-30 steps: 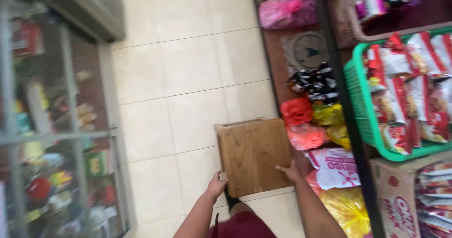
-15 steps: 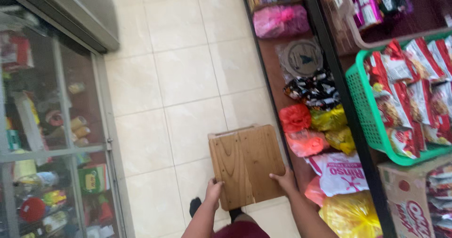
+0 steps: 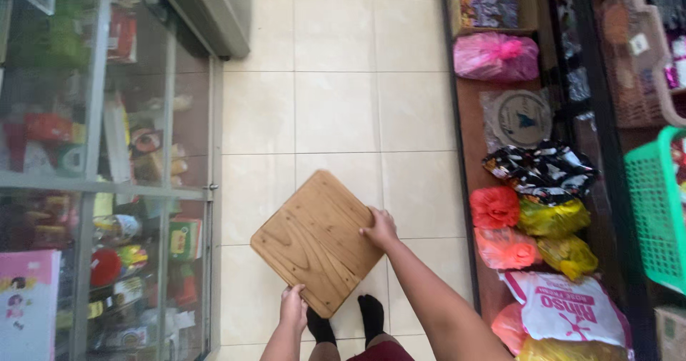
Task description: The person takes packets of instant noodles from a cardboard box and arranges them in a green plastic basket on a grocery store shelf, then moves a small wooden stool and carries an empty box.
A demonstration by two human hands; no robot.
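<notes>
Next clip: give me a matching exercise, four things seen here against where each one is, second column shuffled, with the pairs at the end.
Things:
1. wooden board
2. glass display case
3. pink plastic bag
4. green basket

Places:
A. far right edge of the view
B. along the left side of the aisle
C. held over the tiled floor by the left hand and right hand
D. on the low brown shelf, toward the top

Pairs: 1-C, 2-B, 3-D, 4-A
</notes>
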